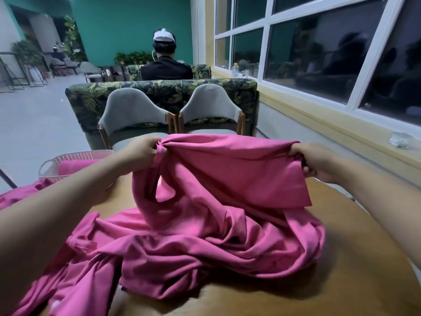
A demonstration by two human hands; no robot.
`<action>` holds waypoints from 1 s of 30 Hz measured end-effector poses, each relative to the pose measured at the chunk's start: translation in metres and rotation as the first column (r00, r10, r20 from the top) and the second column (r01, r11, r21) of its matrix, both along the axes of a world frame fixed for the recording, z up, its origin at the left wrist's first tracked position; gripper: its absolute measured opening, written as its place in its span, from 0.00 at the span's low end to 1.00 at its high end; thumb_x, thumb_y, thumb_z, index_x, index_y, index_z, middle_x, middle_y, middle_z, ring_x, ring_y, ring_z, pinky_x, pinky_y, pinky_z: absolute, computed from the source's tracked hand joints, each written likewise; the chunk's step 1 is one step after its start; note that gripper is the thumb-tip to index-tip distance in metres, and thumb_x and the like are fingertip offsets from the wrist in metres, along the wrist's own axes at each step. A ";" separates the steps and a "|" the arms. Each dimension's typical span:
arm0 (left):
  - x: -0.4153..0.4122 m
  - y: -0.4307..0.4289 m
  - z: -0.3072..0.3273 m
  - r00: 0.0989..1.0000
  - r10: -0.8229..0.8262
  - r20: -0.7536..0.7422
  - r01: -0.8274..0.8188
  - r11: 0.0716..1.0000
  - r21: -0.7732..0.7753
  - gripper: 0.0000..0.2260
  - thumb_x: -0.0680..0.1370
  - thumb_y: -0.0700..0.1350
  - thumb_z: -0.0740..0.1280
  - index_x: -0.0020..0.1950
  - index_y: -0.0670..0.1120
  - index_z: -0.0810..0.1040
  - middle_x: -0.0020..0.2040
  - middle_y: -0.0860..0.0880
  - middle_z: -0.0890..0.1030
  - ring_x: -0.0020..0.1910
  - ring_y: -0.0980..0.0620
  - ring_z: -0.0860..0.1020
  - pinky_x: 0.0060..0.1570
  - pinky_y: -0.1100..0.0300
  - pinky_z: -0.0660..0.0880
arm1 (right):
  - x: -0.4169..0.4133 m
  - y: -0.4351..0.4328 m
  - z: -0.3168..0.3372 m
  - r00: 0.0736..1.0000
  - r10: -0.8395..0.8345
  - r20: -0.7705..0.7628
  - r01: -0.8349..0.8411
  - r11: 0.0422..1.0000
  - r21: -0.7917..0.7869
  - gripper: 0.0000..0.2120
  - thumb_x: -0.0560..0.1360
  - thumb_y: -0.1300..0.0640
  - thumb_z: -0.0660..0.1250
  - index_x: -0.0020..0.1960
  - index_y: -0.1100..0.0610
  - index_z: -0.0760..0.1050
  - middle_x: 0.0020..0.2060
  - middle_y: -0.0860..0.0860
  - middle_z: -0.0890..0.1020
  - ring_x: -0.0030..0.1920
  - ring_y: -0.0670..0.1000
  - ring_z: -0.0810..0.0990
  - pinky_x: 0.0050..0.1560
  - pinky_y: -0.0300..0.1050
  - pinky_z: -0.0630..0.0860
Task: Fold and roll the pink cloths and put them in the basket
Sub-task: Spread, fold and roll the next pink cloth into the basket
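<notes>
Hands gripping pink cloth point(227, 179), left hand point(139, 153), right hand point(316, 160), corners pinched

Wooden table point(355, 258) bears pink cloths point(205, 242) (crumpled); basket point(68, 160).

L hand point(139, 156), R hand point(319, 163), forearms point(57, 213) bare.

**Cloth stretched between both hands**

Your left hand point(141, 153) bunched one top corner of the cloth point(227, 179) and your right hand point(319, 163) pinched the other, so its upper edge hung stretched between them above the table point(364, 247). The rest lay crumpled on the wood. More pink fabric point(20, 195) lay at the left, near the basket point(52, 165), which held something pink. Two grey chairs point(134, 110) stood across the table; beyond them a person point(166, 67) sat with their back turned.
</notes>
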State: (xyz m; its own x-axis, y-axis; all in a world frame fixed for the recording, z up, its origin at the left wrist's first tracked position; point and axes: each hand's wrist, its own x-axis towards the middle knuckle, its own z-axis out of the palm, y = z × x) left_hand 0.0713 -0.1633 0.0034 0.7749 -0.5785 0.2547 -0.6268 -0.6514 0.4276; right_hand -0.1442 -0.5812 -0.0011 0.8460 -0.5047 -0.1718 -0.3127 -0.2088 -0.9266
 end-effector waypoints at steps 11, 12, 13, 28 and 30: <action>0.094 -0.084 0.031 0.991 0.122 -0.049 -0.128 0.811 -0.571 0.31 0.77 0.50 0.72 0.76 0.52 0.61 0.64 0.45 0.76 0.57 0.50 0.80 0.59 0.49 0.81 | 0.128 -0.028 0.013 0.911 -0.338 0.238 0.407 0.832 -0.376 0.20 0.76 0.49 0.60 0.65 0.54 0.74 0.54 0.56 0.84 0.52 0.61 0.84 0.51 0.55 0.83; 0.093 -0.086 0.021 0.992 0.107 -0.063 -0.124 0.826 -0.550 0.37 0.77 0.48 0.73 0.80 0.53 0.57 0.66 0.46 0.73 0.60 0.53 0.78 0.63 0.52 0.79 | 0.129 -0.020 0.005 0.932 -0.310 0.187 0.360 0.847 -0.392 0.26 0.78 0.47 0.63 0.74 0.55 0.67 0.60 0.57 0.82 0.56 0.62 0.83 0.55 0.56 0.81; 0.092 -0.086 0.009 0.993 0.103 -0.065 -0.121 0.854 -0.505 0.42 0.75 0.47 0.75 0.82 0.54 0.54 0.68 0.47 0.70 0.62 0.54 0.75 0.65 0.55 0.77 | 0.131 -0.014 -0.007 0.951 -0.283 0.125 0.309 0.858 -0.411 0.33 0.80 0.46 0.65 0.80 0.55 0.58 0.64 0.58 0.79 0.59 0.62 0.81 0.57 0.55 0.79; 0.035 -0.055 -0.111 0.983 0.097 -0.154 -0.142 0.937 -0.318 0.25 0.82 0.42 0.68 0.78 0.46 0.64 0.73 0.42 0.72 0.70 0.47 0.74 0.73 0.49 0.70 | 0.090 0.079 -0.140 0.976 0.122 -0.180 -0.197 0.844 -0.498 0.35 0.83 0.54 0.65 0.85 0.58 0.53 0.80 0.59 0.66 0.78 0.59 0.68 0.75 0.50 0.65; 0.024 -0.051 -0.132 0.981 0.093 -0.169 -0.140 0.947 -0.289 0.18 0.82 0.42 0.67 0.71 0.47 0.68 0.66 0.45 0.74 0.62 0.47 0.77 0.67 0.44 0.75 | 0.084 0.091 -0.154 0.984 0.109 -0.141 -0.168 0.832 -0.529 0.34 0.82 0.54 0.65 0.84 0.59 0.56 0.80 0.59 0.66 0.79 0.59 0.66 0.78 0.53 0.64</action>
State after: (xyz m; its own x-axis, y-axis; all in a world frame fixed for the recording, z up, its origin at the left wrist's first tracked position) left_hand 0.0951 -0.2138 -0.1290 0.8751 -0.3972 0.2764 -0.4670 -0.5439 0.6972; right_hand -0.0606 -0.4901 -0.1551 0.9070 -0.4210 0.0044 -0.3276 -0.7122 -0.6209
